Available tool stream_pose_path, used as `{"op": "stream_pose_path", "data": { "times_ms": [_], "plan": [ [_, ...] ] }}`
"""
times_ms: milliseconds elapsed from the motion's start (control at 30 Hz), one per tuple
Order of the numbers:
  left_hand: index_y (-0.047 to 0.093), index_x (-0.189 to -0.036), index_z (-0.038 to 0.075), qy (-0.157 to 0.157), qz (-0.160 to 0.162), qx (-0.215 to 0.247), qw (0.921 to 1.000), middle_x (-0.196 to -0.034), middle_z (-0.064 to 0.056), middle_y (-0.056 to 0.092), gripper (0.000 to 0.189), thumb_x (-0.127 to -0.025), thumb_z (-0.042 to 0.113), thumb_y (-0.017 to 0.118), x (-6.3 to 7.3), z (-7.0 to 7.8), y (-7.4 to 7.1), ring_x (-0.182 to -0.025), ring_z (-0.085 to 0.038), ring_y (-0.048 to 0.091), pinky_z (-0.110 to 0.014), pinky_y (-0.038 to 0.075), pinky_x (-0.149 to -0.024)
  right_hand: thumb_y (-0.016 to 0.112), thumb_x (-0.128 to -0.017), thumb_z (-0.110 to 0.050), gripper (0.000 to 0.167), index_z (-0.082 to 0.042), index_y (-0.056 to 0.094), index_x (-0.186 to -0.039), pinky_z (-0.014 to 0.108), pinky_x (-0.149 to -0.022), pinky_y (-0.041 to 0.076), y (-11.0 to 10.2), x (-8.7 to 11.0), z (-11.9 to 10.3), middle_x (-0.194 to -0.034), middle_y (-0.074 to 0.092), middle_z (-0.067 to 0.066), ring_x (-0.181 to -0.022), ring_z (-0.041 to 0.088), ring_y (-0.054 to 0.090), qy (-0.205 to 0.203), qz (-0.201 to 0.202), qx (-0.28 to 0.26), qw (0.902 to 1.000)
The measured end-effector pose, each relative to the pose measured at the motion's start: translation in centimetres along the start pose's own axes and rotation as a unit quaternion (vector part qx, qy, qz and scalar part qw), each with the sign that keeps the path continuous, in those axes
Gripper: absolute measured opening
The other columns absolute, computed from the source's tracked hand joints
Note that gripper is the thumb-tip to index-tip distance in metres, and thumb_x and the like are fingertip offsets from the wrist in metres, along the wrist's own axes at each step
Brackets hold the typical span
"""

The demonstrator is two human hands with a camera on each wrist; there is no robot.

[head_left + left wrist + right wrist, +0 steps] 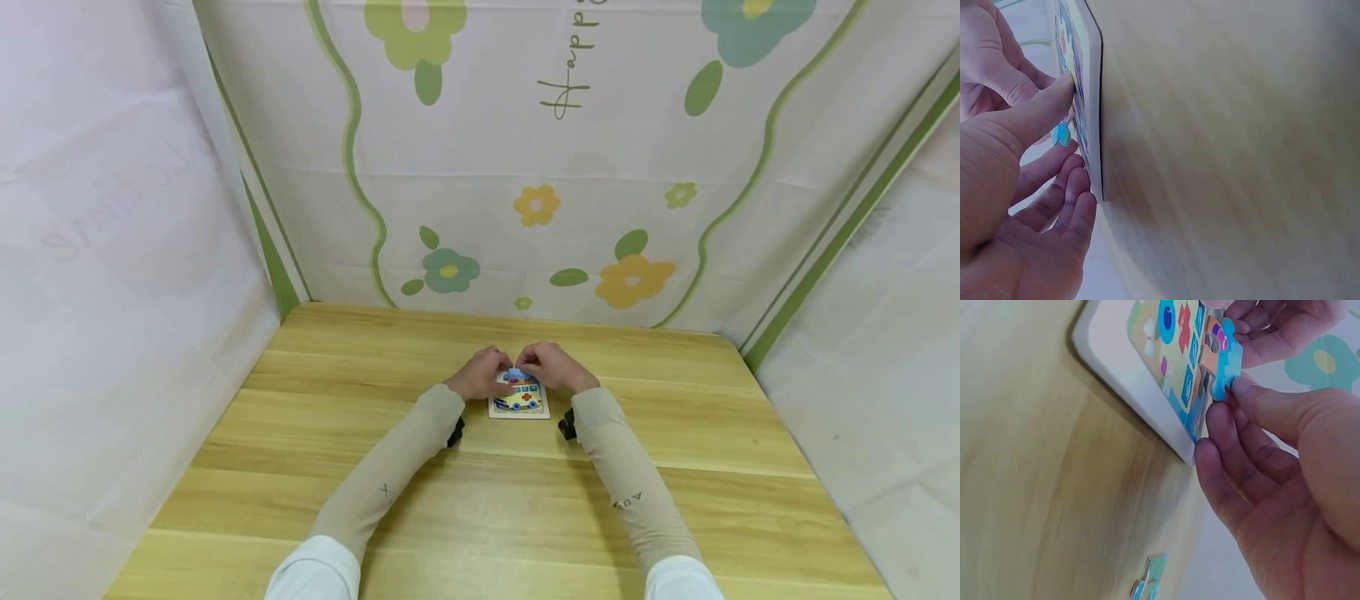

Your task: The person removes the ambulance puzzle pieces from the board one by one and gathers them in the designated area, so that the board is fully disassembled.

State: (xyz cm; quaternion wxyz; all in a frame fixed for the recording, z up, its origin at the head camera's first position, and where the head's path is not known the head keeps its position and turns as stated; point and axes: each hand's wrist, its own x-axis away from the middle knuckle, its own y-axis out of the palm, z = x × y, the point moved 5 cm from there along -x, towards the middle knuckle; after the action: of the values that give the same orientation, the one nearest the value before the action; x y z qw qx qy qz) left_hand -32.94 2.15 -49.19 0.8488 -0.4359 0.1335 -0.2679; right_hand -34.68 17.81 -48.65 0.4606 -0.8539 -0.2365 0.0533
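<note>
A white-bordered jigsaw puzzle board [519, 415] lies flat on the table, with a yellow vehicle with a red cross pictured on it. My left hand [480, 375] grips its left side, thumb on the picture and fingers along the edge. My right hand [553, 367] pinches a blue-and-orange puzzle piece [1229, 359] by one end between thumb and forefinger. That piece is tilted over the far end of the picture, its knobs beside the fitted pieces. In the left wrist view only a cyan bit of the piece [1061, 134] shows between the fingers.
A loose puzzle piece [1149, 578] lies on the wooden table [495, 508], seen in the right wrist view. White flower-printed cloth [465, 175] hangs behind the table, and plain cloth walls stand at both sides.
</note>
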Motion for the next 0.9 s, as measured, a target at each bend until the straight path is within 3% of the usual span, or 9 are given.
{"op": "stream_pose_path", "data": {
  "times_ms": [400,900],
  "plan": [
    [0.069,-0.127,-0.002,-0.006,-0.005,-0.002,1.0000,-0.123,-0.014,0.066,0.041,-0.094,0.020,0.082,-0.2,-0.2,0.2,-0.113,-0.026,0.062,-0.041,0.053,-0.106,0.059,-0.109,-0.015,0.018,-0.012,0.077,-0.109,0.042,-0.093,0.056,-0.5,0.0,0.7,-0.106,0.075,0.004,-0.098,0.017,0.066,0.002,-0.001,-0.002,1.0000],
    [0.068,-0.127,-0.003,-0.005,0.000,0.003,1.0000,-0.121,-0.014,0.064,0.040,-0.096,0.018,0.079,0.1,0.0,0.1,-0.111,-0.024,0.061,-0.039,0.052,-0.105,0.061,-0.108,-0.014,0.016,-0.008,0.076,-0.107,0.037,-0.086,0.052,-2.3,2.1,2.8,-0.103,0.075,0.007,-0.090,0.017,0.062,0.009,-0.003,0.007,0.9999]
  ]
}}
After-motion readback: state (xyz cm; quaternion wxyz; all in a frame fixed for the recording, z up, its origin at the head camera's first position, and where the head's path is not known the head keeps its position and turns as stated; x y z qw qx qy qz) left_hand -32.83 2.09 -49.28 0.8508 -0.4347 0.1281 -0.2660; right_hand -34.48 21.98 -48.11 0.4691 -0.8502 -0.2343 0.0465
